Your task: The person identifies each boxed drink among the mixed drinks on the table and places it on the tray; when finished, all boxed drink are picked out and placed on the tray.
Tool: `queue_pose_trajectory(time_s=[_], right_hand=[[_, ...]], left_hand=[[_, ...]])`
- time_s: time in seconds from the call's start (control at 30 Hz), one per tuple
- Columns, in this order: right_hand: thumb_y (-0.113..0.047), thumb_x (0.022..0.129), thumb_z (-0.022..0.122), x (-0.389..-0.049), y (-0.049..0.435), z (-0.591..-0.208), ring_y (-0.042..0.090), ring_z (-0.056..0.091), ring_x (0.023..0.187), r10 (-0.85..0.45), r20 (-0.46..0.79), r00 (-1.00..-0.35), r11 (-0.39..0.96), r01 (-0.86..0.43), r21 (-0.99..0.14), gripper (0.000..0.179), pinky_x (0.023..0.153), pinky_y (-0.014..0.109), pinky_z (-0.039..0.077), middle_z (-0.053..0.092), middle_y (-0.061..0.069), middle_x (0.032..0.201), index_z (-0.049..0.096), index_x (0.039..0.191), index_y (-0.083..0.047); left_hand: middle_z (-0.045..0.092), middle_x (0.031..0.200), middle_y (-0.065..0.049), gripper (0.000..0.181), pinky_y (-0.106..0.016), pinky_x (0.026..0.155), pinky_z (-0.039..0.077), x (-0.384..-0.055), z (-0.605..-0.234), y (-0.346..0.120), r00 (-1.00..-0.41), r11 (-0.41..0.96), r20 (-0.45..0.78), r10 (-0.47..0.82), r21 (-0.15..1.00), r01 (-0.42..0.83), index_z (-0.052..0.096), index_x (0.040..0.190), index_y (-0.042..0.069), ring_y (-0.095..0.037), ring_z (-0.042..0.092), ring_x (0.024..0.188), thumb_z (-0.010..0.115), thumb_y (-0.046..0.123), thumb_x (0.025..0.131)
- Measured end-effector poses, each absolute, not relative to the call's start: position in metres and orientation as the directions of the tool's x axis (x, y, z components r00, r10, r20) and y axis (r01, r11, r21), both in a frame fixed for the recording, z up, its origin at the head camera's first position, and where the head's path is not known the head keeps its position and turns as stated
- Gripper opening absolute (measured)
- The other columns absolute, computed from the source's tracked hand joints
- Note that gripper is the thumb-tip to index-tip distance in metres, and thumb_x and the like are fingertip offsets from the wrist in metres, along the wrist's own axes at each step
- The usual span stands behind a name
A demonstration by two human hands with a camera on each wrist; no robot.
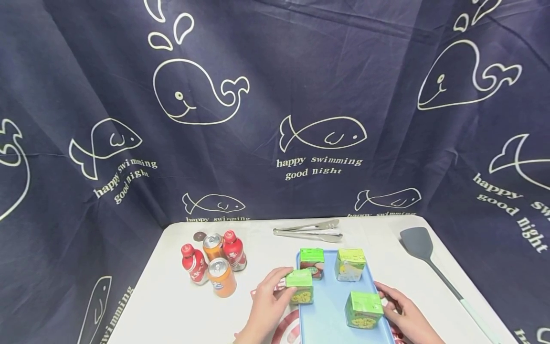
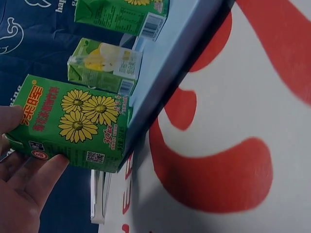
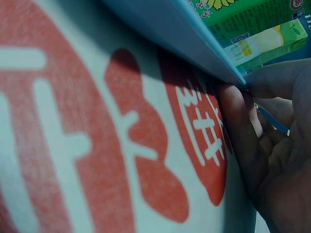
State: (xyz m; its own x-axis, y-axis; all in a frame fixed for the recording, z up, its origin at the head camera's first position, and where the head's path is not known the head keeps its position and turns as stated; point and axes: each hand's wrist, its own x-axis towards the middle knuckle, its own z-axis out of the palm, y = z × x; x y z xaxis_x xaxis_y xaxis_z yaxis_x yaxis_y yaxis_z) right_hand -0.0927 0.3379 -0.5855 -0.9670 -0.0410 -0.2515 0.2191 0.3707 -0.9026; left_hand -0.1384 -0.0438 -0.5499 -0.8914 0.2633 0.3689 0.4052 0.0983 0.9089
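Observation:
My left hand (image 1: 268,301) grips a green drink carton (image 1: 302,292) printed with yellow flowers, at the left rim of a blue tray (image 1: 324,317). In the left wrist view, thumb and fingers lie on either side of this carton (image 2: 77,124). At the tray's right rim, my right hand (image 1: 406,310) pinches the edge; the right wrist view shows the rim (image 3: 214,48) between its fingers. A second flower carton (image 1: 363,310) stands on the tray near that hand. Farther back stand a green and brown carton (image 1: 312,263) and a pale yellow-green carton (image 1: 350,264).
Left on the white table (image 1: 159,306) stand two red bottles (image 1: 195,265) and two orange cans (image 1: 222,278), with a small dark round object (image 1: 199,236) behind. Metal tongs (image 1: 307,231) lie at the back. A grey spatula (image 1: 429,258) lies along the right side.

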Motion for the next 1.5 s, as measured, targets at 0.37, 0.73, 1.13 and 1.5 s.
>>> queue_pose_trajectory(time_s=[0.37, 0.73, 1.13, 1.5], right_hand=[[-0.023, 0.105, 0.065, -0.093, 0.338, -0.586, 0.0, 0.051, 0.121, -0.046, -0.236, -0.971, 0.401, 0.198, -0.894, 0.061, 0.094, 0.012, 0.044, 0.051, 0.019, 0.148, 0.041, 0.158, -0.001], [-0.023, 0.105, 0.065, -0.093, 0.338, -0.587, -0.001, 0.051, 0.122, -0.045, -0.235, -0.971, 0.404, 0.197, -0.893, 0.061, 0.095, 0.012, 0.044, 0.05, 0.019, 0.15, 0.041, 0.158, -0.001], [-0.029, 0.105, 0.065, -0.093, 0.339, -0.586, -0.003, 0.051, 0.12, -0.045, -0.229, -0.972, 0.43, 0.188, -0.883, 0.064, 0.096, 0.011, 0.042, 0.052, 0.017, 0.148, 0.041, 0.158, -0.001], [-0.021, 0.107, 0.062, -0.093, 0.336, -0.584, -0.001, 0.053, 0.117, -0.06, -0.232, -0.971, 0.375, 0.193, -0.907, 0.061, 0.093, 0.013, 0.046, 0.051, 0.02, 0.147, 0.039, 0.158, 0.002]], left_hand=[[0.064, 0.136, -0.008, 0.042, -0.031, 0.091, 0.06, -0.129, -0.551, -0.03, -0.848, 0.112, 0.41, 0.336, 0.876, 0.469, 0.064, 0.139, 0.008, -0.02, 0.063, 0.121, 0.074, 0.019, 0.099], [0.064, 0.137, -0.007, 0.04, -0.025, 0.091, 0.058, -0.123, -0.557, -0.019, -0.831, 0.13, 0.405, 0.381, 0.867, 0.482, 0.065, 0.138, 0.01, -0.023, 0.06, 0.129, 0.073, 0.017, 0.1], [0.062, 0.139, -0.006, 0.042, -0.028, 0.095, 0.058, -0.122, -0.559, -0.016, -0.83, 0.144, 0.389, 0.4, 0.868, 0.476, 0.064, 0.139, 0.007, -0.021, 0.056, 0.134, 0.073, 0.018, 0.1], [0.061, 0.138, 0.003, 0.042, -0.028, 0.094, 0.058, -0.123, -0.561, -0.017, -0.842, 0.137, 0.362, 0.4, 0.885, 0.446, 0.064, 0.14, 0.012, -0.02, 0.057, 0.132, 0.073, 0.021, 0.1]])
